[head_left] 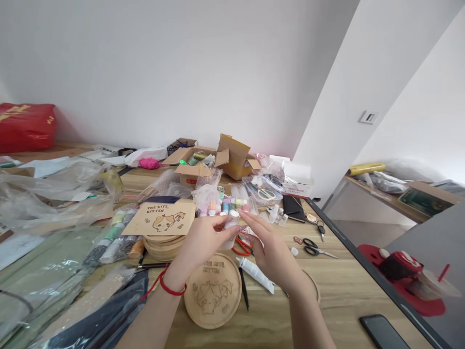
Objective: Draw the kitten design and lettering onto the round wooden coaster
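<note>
My left hand [206,242] is closed on a small clear bottle [232,222], held between thumb and fingers over the table. Facing it from the other side, my right hand [268,247] has its thumb and fingers apart, with the tips close to the bottle; whether they touch it I cannot tell. Below the hands lies a round wooden plate [213,295] with a kitten drawing and lettering. A white tube [257,274] and a black pen [243,289] rest beside it. Red-handled pliers or scissors [242,247] are partly hidden behind my hands.
A kitten-drawing card [163,218] lies on stacked wooden plates [163,249] at left. Behind stand several colored small bottles [227,204] and open cardboard boxes [234,157]. Black scissors [316,248] and a phone [383,332] lie at right. Plastic bags [47,194] cover the left side.
</note>
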A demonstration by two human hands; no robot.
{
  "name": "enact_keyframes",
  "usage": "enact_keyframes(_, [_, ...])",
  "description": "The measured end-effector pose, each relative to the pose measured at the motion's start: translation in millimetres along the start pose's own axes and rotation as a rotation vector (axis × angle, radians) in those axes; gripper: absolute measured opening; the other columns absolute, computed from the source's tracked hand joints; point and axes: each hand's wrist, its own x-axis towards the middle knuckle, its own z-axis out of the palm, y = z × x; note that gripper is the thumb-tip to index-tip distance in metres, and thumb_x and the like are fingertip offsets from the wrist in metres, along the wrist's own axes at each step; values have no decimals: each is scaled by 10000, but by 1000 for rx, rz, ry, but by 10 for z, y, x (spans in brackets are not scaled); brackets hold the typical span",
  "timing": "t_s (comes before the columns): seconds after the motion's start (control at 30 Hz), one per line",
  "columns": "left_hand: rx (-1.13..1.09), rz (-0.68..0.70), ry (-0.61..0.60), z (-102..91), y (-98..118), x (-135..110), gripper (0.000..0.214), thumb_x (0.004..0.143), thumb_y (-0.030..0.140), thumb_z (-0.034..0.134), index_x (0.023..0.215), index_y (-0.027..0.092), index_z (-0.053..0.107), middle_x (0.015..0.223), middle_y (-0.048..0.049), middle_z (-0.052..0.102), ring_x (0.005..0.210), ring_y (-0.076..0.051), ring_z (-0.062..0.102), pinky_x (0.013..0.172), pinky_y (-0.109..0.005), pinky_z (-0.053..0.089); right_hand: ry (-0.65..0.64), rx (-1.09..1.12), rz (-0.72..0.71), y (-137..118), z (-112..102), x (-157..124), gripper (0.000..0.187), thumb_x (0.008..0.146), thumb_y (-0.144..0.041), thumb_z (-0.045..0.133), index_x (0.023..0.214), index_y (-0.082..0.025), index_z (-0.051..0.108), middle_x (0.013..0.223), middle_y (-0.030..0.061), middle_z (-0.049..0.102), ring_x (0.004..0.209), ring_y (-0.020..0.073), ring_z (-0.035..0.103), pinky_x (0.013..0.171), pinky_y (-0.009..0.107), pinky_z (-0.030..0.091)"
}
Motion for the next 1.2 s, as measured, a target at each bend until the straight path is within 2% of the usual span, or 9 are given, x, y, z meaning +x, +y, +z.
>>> enact_keyframes(0.07, [12, 12, -13, -3, -28, 3, 380, 812, 525, 609, 880, 182, 759, 702, 0, 674, 686, -175, 562, 606, -254, 387, -32, -10, 7, -13, -4, -5, 612, 898, -63, 395, 1476, -264, 398, 1472, 64, 503, 1362, 208, 467, 1093, 417, 459])
enact_keyframes(0.17, [32, 34, -16, -7, -52, -8, 373, 803, 519, 616, 901, 189, 759, 724, -5, 681, 689, -179, 562, 604, -255, 387, 5, -37, -13, 3, -1, 6, 622, 890, -38, 374, 1477, -243, 396, 1456, 84, 520, 1349, 210, 483, 1082, 414, 470])
enact_keyframes(0.3, [40, 50, -64, 9, -38, -44, 366, 811, 517, 602, 860, 188, 756, 688, -8, 660, 667, -175, 557, 586, -254, 378, 43, -113, -92, 47, 37, 27, 533, 864, -11, 375, 1321, -193, 580, 1316, 118, 637, 1216, 232, 603, 1017, 430, 523])
enact_keyframes(0.4, [40, 57, -107, 25, -29, -57, 343, 825, 492, 585, 839, 192, 751, 654, -1, 634, 640, -165, 540, 569, -251, 367, 69, -159, -126, 79, 60, 23, 472, 849, -12, 397, 1208, -180, 653, 1192, 127, 701, 1107, 240, 664, 957, 435, 561])
enact_keyframes(0.67, [74, 37, -147, 5, -30, -58, 329, 825, 483, 584, 758, 188, 712, 594, 23, 558, 585, -136, 481, 540, -243, 323, 70, -230, -195, 130, 108, 14, 462, 839, 22, 389, 1189, -158, 631, 1149, 137, 704, 1084, 237, 666, 922, 412, 571])
enact_keyframes(0.83, [124, 47, -167, -37, 9, -66, 337, 835, 445, 573, 635, 179, 625, 567, 36, 507, 564, -118, 434, 519, -245, 276, 92, -279, -221, 122, 155, 31, 474, 811, 44, 396, 1174, -160, 621, 1104, 132, 706, 1034, 236, 677, 893, 403, 574])
enact_keyframes(1.0, [105, 26, -177, -55, 21, -73, 386, 838, 484, 569, 612, 174, 605, 555, 34, 543, 553, -118, 456, 519, -247, 289, 119, -296, -245, 120, 186, 38, 448, 822, 28, 400, 1172, -160, 607, 1081, 136, 702, 1011, 240, 677, 855, 388, 579])
enact_keyframes(1.2, [140, 42, -174, -65, 30, -82, 386, 852, 474, 548, 610, 179, 605, 563, 31, 565, 552, -121, 473, 525, -254, 294, 145, -326, -250, 128, 240, 47, 466, 768, 48, 384, 1137, -135, 601, 1035, 147, 702, 972, 252, 674, 840, 412, 578])
